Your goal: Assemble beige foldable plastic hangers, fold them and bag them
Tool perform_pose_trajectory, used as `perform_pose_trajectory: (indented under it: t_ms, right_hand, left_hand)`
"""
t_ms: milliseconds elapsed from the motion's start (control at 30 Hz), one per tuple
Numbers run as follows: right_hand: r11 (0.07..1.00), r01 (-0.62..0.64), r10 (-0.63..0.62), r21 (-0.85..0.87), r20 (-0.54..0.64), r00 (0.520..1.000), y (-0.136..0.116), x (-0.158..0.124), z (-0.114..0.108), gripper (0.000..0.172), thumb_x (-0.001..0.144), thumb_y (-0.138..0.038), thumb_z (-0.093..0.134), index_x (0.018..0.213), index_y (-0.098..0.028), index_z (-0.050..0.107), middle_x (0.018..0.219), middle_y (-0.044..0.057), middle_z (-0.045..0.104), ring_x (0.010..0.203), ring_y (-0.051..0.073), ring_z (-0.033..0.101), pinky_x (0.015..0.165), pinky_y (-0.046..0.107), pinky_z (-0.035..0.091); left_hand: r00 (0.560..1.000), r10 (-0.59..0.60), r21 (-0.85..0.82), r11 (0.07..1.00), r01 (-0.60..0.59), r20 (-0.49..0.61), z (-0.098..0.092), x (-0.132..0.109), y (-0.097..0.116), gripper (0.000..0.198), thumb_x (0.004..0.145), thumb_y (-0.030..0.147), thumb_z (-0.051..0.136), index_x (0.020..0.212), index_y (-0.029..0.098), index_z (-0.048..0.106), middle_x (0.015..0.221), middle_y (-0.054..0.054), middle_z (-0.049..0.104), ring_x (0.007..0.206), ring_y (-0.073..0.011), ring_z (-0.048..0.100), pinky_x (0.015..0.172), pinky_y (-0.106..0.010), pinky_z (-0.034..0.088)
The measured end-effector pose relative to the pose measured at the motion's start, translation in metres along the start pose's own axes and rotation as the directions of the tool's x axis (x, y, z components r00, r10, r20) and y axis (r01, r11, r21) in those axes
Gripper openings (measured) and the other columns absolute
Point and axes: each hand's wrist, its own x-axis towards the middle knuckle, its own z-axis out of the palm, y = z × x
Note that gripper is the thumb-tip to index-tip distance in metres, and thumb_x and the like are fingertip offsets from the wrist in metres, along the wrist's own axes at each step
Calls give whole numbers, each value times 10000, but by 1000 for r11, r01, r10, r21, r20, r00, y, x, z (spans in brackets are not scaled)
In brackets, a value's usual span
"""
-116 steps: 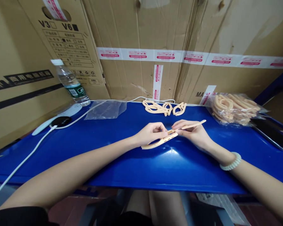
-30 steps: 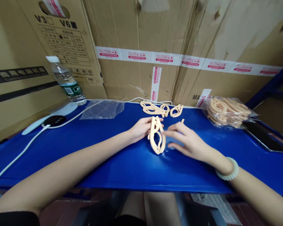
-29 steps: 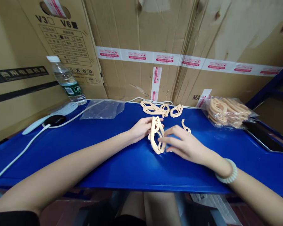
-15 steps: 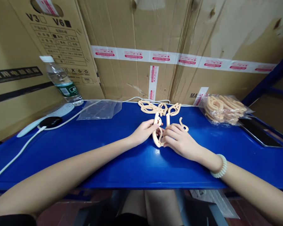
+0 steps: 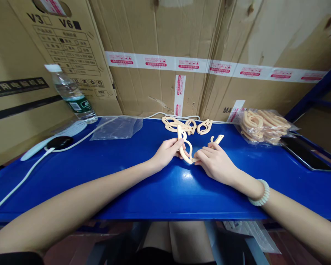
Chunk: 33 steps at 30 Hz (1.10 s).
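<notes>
My left hand [image 5: 167, 154] is closed on a beige plastic folding hanger [image 5: 186, 157], thumb on top of its curved arm. The hanger is tilted up off the table, and its rounded inner loop shows. My right hand [image 5: 216, 163] pinches the hanger's lower end, fingers bent around it. Beyond the right knuckles a beige straight piece [image 5: 219, 138] sticks out beside a small hook shape; whether they join the held hanger is hidden by the hand. Behind both hands, several folded beige hangers [image 5: 176, 124] lie on the blue table [image 5: 143, 191].
A clear bag of beige hangers [image 5: 264, 125] sits at the right, by a black phone [image 5: 309, 154]. At the left are a water bottle [image 5: 73, 96], a hairbrush [image 5: 57, 137], a black round device [image 5: 59, 142] with a white cable and a flat plastic bag [image 5: 117, 129]. Cardboard boxes [image 5: 149, 92] wall the back.
My right hand has moved slightly right and pulled away from the left. The straight piece beside it has swung from upright to tilted right. The left hand keeps its hold.
</notes>
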Motion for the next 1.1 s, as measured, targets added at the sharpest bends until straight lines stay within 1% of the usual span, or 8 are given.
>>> perform_pose_trajectory:
  t_ms: [233, 367, 467, 567, 733, 833, 967, 1100]
  right_hand:
    - [998, 23, -18, 55, -103, 994, -2, 0, -6, 261, 1047, -232, 407, 833, -199, 552, 728, 24, 641, 676, 170, 527, 819, 352, 337]
    - [953, -107, 157, 284, -159, 975, 27, -6, -13, 106, 1008, -269, 523, 1092, -205, 535, 869, 34, 728, 750, 186, 616, 850, 371, 374]
    - [911, -209, 278, 355, -154, 948, 53, -11, -23, 93, 988, -251, 530, 1077, -233, 552, 928, 36, 737, 859, 215, 651, 968, 427, 383]
    - [911, -200, 252, 361, -104, 962, 67, -11, -30, 87, 986, -244, 502, 969, -241, 587, 956, 44, 722, 889, 226, 646, 1067, 499, 337]
    - [851, -103, 65, 515, 91, 994, 56, -9, -22, 155, 991, -205, 464, 956, -204, 615, 936, 89, 681, 899, 226, 610, 841, 386, 477]
    - [832, -125, 24, 540, 190, 981, 49, -9, -17, 151, 970, -159, 483, 938, -188, 627, 917, 85, 657, 871, 215, 591, 828, 375, 478]
    - [829, -169, 30, 533, 260, 965, 53, -12, -20, 110, 936, -161, 549, 973, -187, 649, 943, 82, 661, 932, 226, 594, 900, 397, 466]
    - [842, -288, 171, 456, 282, 944, 66, -17, -28, 242, 893, -227, 635, 1131, -183, 641, 1057, 102, 653, 1004, 252, 599, 880, 388, 474]
  left_hand:
    - [998, -21, -26, 999, 19, -67, -2, 2, -1, 359, 961, 451, 579, 769, 148, 562, 554, -44, 666, 492, -155, 645, 482, -211, 435]
    - [996, -34, -47, 998, 30, -81, -3, 2, 1, 351, 966, 441, 577, 780, 144, 562, 587, -63, 685, 529, -163, 667, 513, -214, 450]
    - [996, -39, -49, 998, 35, -85, -3, 1, 2, 340, 990, 412, 540, 788, 138, 563, 596, -70, 687, 536, -162, 667, 524, -216, 452]
    - [995, -40, -52, 998, 35, -90, -4, 0, 2, 332, 995, 398, 530, 797, 134, 569, 606, -68, 685, 538, -162, 665, 535, -223, 457]
    - [996, -29, -56, 998, 24, -87, -6, 0, 0, 349, 963, 443, 582, 801, 134, 576, 611, -66, 680, 552, -170, 667, 540, -233, 457]
    - [996, -31, -64, 998, 26, -86, -6, 0, -1, 351, 963, 447, 578, 801, 135, 575, 611, -68, 682, 548, -171, 667, 536, -234, 456]
    - [996, -35, -65, 997, 30, -81, -6, 1, 0, 347, 976, 441, 547, 809, 138, 577, 613, -72, 687, 563, -184, 678, 559, -250, 485]
    - [996, -41, -90, 995, 33, -79, -9, 1, 0, 352, 965, 457, 553, 819, 138, 582, 631, -75, 692, 600, -195, 694, 614, -278, 531]
